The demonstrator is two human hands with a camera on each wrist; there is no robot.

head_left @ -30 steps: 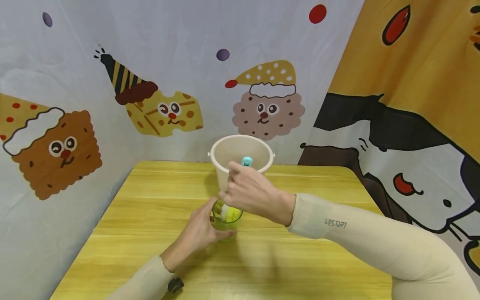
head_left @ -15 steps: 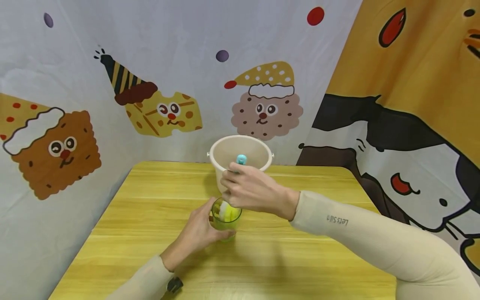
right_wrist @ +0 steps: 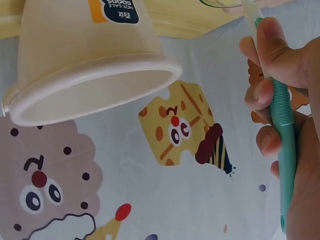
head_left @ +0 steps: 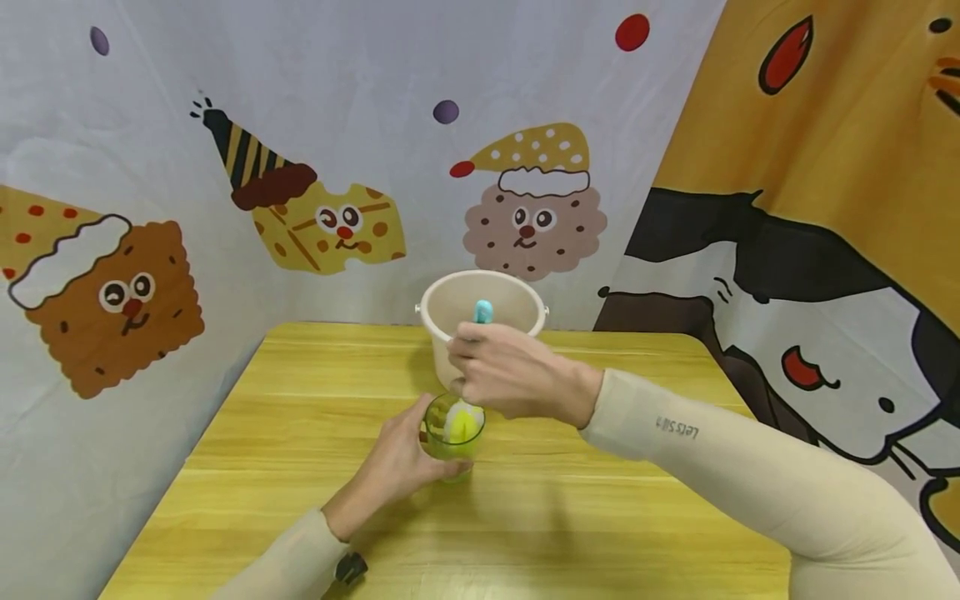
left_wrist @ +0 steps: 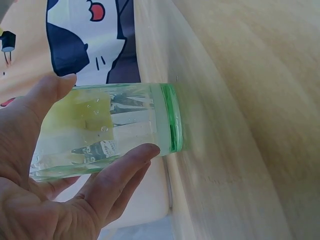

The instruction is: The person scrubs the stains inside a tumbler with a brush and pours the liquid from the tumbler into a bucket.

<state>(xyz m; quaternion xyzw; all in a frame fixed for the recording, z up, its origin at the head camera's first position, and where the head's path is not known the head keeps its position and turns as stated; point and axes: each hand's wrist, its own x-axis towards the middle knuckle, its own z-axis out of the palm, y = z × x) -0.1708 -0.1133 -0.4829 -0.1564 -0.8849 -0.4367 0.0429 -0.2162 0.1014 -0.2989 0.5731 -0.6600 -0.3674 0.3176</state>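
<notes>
While the right hand (head_left: pixel 513 371) is hiding most of the teal-handled tool (right_wrist: pixel 286 155) in the head view, its yellow-and-white tip (head_left: pixel 462 425) is showing inside the upright green glass (left_wrist: pixel 132 122). The tool's long axis is slanting upward from the glass toward the cream bucket (head_left: pixel 444 358) beyond. Right-hand fingers are curling closely round the tool; the left hand (head_left: pixel 401 454) is wrapping round the glass.

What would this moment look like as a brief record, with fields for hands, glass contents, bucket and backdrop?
Left hand: holds green-tinted glass
Right hand: grips teal-handled tool
Glass contents: yellow-and-white piece, apparently sponge
Bucket: cream, on wooden table, beyond the glass
Backdrop: cartoon-printed cloth
</notes>
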